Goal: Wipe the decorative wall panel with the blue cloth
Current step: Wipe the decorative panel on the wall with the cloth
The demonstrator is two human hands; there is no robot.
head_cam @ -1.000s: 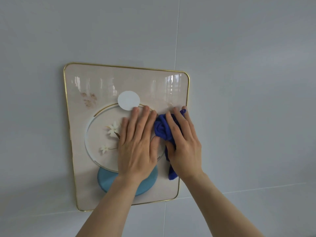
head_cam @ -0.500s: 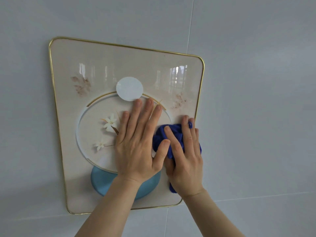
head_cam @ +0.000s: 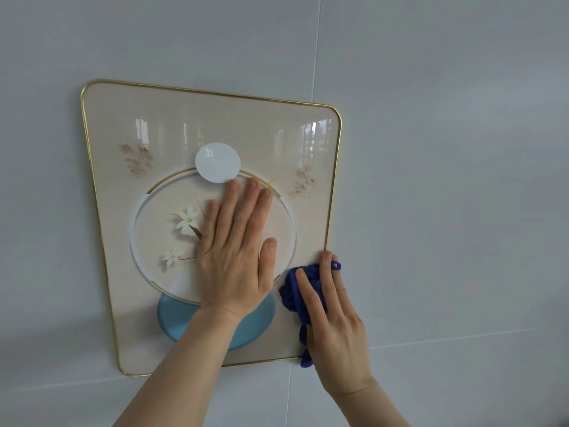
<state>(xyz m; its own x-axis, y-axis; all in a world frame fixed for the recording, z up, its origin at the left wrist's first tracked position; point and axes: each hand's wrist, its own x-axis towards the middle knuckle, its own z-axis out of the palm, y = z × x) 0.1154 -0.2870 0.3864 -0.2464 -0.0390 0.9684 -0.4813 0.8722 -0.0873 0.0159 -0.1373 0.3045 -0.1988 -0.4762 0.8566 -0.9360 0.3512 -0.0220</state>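
Note:
The decorative wall panel [head_cam: 123, 124] is beige with a gold rim, a white disc, white flowers inside a ring and a blue half-disc at the bottom. It hangs on the wall, filling the left half of the head view. My left hand [head_cam: 237, 251] lies flat on the ring, fingers spread, pressing the panel. My right hand [head_cam: 332, 318] presses the bunched blue cloth [head_cam: 292, 291] against the panel's lower right corner, at the gold rim. Part of the cloth is hidden under my fingers and palm.
The panel sits on a pale grey tiled wall [head_cam: 446, 180] with thin grout lines: one vertical line above the panel and one horizontal line near its bottom edge. Nothing else hangs on the wall.
My right hand has slid the blue cloth down and to the right, from beside the ring to the panel's lower right corner. My left hand stays flat on the ring. The view has shifted.

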